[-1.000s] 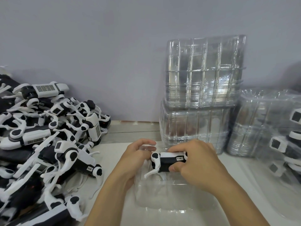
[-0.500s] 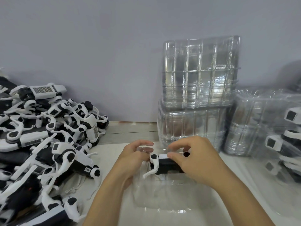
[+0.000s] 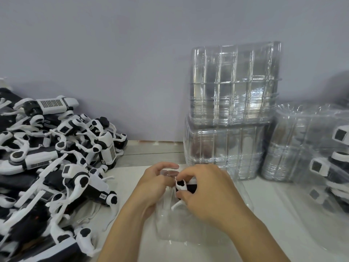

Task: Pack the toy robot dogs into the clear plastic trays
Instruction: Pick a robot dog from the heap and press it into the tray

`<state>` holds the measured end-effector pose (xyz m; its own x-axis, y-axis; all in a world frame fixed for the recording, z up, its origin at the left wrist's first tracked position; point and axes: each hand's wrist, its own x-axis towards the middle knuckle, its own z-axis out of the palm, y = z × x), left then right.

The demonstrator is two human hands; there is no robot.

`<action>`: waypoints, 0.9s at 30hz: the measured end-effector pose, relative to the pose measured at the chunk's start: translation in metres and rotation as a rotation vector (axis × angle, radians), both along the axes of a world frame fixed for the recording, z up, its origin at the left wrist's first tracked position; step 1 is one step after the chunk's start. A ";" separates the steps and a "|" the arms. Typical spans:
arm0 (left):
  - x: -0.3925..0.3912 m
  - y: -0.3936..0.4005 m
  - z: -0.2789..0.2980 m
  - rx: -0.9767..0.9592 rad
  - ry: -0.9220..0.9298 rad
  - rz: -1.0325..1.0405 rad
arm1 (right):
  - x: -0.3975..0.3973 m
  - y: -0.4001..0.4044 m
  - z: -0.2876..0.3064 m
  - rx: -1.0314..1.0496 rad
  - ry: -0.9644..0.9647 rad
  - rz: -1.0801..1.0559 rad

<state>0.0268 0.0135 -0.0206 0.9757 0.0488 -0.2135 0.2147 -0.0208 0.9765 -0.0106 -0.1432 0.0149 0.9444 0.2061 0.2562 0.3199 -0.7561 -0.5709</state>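
Both hands are working together at the middle of the counter, over a clear plastic tray that is lying flat in front of the person.

Right hand: fingers are curling round a black-and-white toy robot dog, thumb below and forefinger above its near end. The hand is covering most of the body; one white leg is sticking out downward toward the tray. The dog is sitting at the tray's far end; whether it is seated in a cavity cannot be told through the clear plastic.

Left hand: fingers are curling at the tray's far left corner, just beside the dog, and pinching the tray's rim there. The tips are partly hidden.

Left of the counter: a large loose pile of toy robot dogs is lying tangled, legs pointing every way, reaching back to the wall.

Behind the hands: two stacks of empty clear trays are standing against the wall, one on top of the other. A third stack is sitting just to their right.

Far right edge: filled trays are showing dogs through the plastic, blurred.
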 end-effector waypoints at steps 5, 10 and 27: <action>-0.002 -0.002 0.003 -0.019 0.000 0.019 | 0.000 0.001 -0.001 -0.009 0.013 -0.023; 0.000 0.001 0.000 0.004 0.001 0.002 | 0.000 0.005 -0.003 -0.063 -0.018 -0.034; -0.001 -0.001 0.001 0.075 -0.018 0.050 | 0.009 -0.079 0.028 0.005 0.267 -0.051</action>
<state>0.0261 0.0124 -0.0194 0.9753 0.1131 -0.1899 0.1998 -0.0839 0.9762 -0.0017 -0.2220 0.0428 0.9878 0.1558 -0.0026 0.1189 -0.7644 -0.6337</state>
